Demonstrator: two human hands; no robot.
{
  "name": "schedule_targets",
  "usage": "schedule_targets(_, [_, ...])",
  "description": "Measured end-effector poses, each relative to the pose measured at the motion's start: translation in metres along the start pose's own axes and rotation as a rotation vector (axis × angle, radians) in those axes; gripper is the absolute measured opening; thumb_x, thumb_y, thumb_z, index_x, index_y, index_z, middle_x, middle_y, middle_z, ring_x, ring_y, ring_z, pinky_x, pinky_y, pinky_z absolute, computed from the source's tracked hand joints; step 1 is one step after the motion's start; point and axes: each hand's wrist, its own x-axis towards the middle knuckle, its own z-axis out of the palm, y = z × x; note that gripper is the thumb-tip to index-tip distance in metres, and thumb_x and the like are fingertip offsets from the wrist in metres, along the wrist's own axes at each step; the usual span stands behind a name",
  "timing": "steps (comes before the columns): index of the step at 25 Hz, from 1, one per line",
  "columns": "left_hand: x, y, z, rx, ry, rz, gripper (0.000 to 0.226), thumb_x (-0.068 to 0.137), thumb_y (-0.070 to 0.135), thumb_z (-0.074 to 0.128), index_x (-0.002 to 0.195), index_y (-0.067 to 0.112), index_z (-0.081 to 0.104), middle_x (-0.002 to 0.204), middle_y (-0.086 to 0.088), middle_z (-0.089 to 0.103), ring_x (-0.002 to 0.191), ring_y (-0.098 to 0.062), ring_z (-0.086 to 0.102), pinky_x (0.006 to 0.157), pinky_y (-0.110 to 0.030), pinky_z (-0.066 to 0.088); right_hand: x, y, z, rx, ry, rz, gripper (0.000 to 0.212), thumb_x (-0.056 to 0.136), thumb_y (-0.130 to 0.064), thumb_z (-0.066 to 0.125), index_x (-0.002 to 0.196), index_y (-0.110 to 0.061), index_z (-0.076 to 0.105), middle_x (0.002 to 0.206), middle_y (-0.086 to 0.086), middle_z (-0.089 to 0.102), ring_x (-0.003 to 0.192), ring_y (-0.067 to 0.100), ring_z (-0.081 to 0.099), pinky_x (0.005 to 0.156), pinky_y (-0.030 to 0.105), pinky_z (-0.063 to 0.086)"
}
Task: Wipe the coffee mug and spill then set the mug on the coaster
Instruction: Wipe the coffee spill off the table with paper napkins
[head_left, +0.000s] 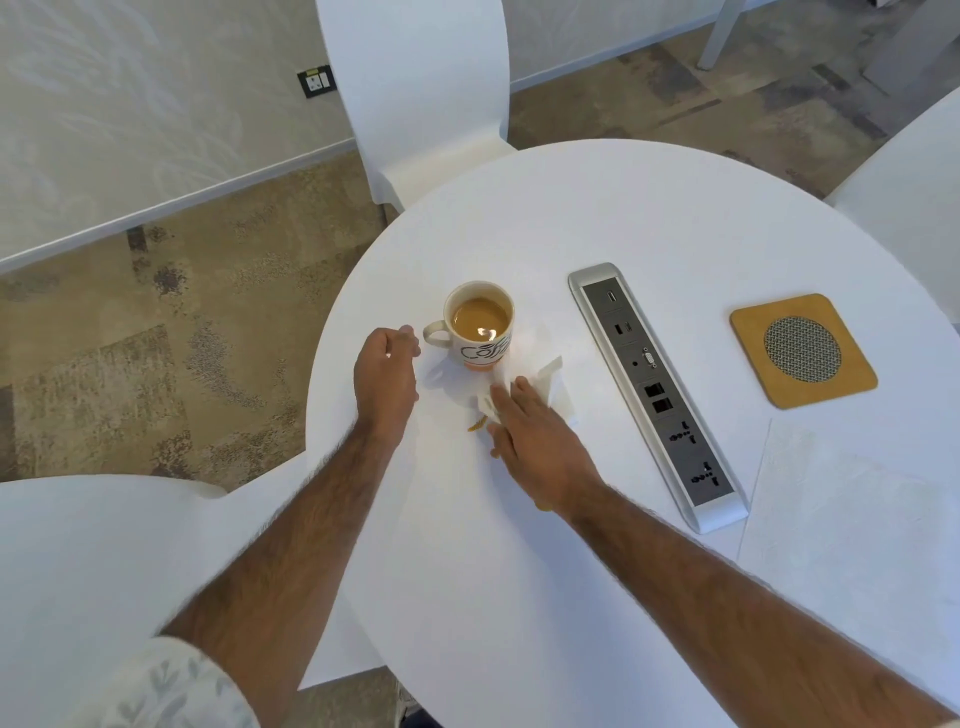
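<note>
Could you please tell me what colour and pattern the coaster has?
The coaster is a tan-yellow rounded square with a round grey mesh centre. The head view shows it best.

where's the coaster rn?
Head view: the coaster sits on the right side of the table, right of the socket strip, bare; the mug stands left of that strip.

Office meeting room, round white table (623, 218) with built-in power and data strip (657, 395), white chairs (415, 93)
</note>
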Motion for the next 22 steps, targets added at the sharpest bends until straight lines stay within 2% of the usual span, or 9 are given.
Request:
schedule_targets(3, [-0.031, -0.007, -0.010, 0.042, 0.031, 0.063, 0.019, 0.096, 0.033, 0.052, 0.088, 0.019, 0.061, 0.090, 0.007, 0.069, 0.074, -0.020, 0.061, 0.063, -0.033, 0.050, -0.004, -0.010, 0.015, -0.032, -0.096, -0.054, 0.078, 0.106, -0.055, 0.032, 0.164, -0.015, -0.002, 0.173, 0.004, 0.010, 0.159, 0.023, 0.004, 0.126, 0.046, 0.016])
schedule_targets(4, [-0.041, -0.010, -0.012, 0.083, 0.036, 0.103, 0.017, 0.095, 0.032, 0.051, 0.091, 0.020, 0.062, 0.092, 0.006, 0.070, 0.080, -0.020, 0.064, 0.069, -0.035, 0.052, -0.004, -0.011, 0.018, -0.065, -0.121, -0.067, 0.080, 0.106, -0.058, 0.031, 0.164, -0.016, -0.006, 0.173, 0.002, 0.004, 0.160, 0.022, 0.000, 0.127, 0.046, 0.013])
schedule_targets(7, [-0.066, -0.025, -0.015, 0.286, -0.042, 0.334, 0.021, 0.098, 0.021, 0.046, 0.108, 0.020, 0.065, 0.111, 0.004, 0.070, 0.101, -0.017, 0.064, 0.091, -0.033, 0.052, -0.005, -0.013, 0.020, -0.197, -0.172, -0.142, 0.075, 0.106, -0.056, 0.029, 0.164, -0.017, 0.003, 0.173, 0.003, -0.003, 0.159, 0.024, -0.007, 0.129, 0.051, 0.009])
schedule_targets(10, [-0.087, -0.045, -0.010, 0.568, -0.288, 0.514, 0.038, 0.102, 0.013, 0.047, 0.137, 0.013, 0.060, 0.140, -0.004, 0.064, 0.130, -0.021, 0.058, 0.114, -0.033, 0.040, -0.007, -0.014, 0.009, -0.104, -0.116, -0.199, 0.061, 0.108, -0.043, 0.030, 0.162, -0.018, 0.021, 0.172, 0.005, 0.012, 0.160, 0.027, 0.003, 0.124, 0.058, 0.013])
schedule_targets(11, [-0.091, -0.052, -0.009, 0.662, -0.332, 0.547, 0.041, 0.103, 0.014, 0.049, 0.143, 0.011, 0.056, 0.145, -0.007, 0.061, 0.135, -0.024, 0.055, 0.117, -0.035, 0.037, -0.009, -0.012, 0.004, -0.097, -0.050, -0.205, 0.055, 0.107, -0.037, 0.033, 0.158, -0.016, 0.033, 0.170, 0.007, 0.022, 0.159, 0.028, 0.011, 0.122, 0.061, 0.018])
schedule_targets(13, [-0.093, -0.062, -0.007, 0.861, -0.353, 0.593, 0.046, 0.101, 0.017, 0.055, 0.147, 0.012, 0.052, 0.150, -0.007, 0.056, 0.140, -0.029, 0.051, 0.118, -0.040, 0.035, -0.011, 0.001, -0.005, -0.234, 0.064, -0.204, 0.044, 0.104, -0.024, 0.048, 0.147, -0.014, 0.050, 0.164, 0.011, 0.037, 0.155, 0.032, 0.025, 0.119, 0.066, 0.026])
schedule_targets(15, [-0.092, -0.069, -0.007, 1.010, -0.357, 0.625, 0.049, 0.100, 0.016, 0.057, 0.148, 0.013, 0.050, 0.156, -0.005, 0.049, 0.147, -0.031, 0.042, 0.122, -0.042, 0.031, -0.014, 0.014, -0.011, -0.375, 0.030, -0.175, 0.052, 0.102, -0.021, 0.053, 0.153, -0.018, 0.043, 0.166, 0.014, 0.032, 0.156, 0.035, 0.024, 0.122, 0.065, 0.020])
schedule_targets(18, [-0.092, -0.071, -0.004, 1.091, -0.363, 0.682, 0.047, 0.097, 0.012, 0.056, 0.144, 0.009, 0.054, 0.159, -0.009, 0.045, 0.153, -0.033, 0.032, 0.125, -0.045, 0.027, -0.021, 0.029, -0.007, -0.386, -0.091, -0.151, 0.059, 0.106, -0.030, 0.041, 0.162, -0.027, 0.023, 0.172, 0.014, 0.011, 0.159, 0.034, 0.009, 0.126, 0.055, 0.010])
schedule_targets(22, [-0.096, -0.072, -0.001, 1.154, -0.387, 0.694, 0.047, 0.102, 0.013, 0.046, 0.149, 0.007, 0.046, 0.163, -0.011, 0.038, 0.156, -0.030, 0.023, 0.127, -0.042, 0.019, -0.034, 0.039, -0.008, -0.399, -0.095, -0.186, 0.062, 0.104, -0.033, 0.035, 0.163, -0.022, 0.020, 0.172, 0.011, 0.010, 0.159, 0.029, 0.011, 0.128, 0.048, 0.011])
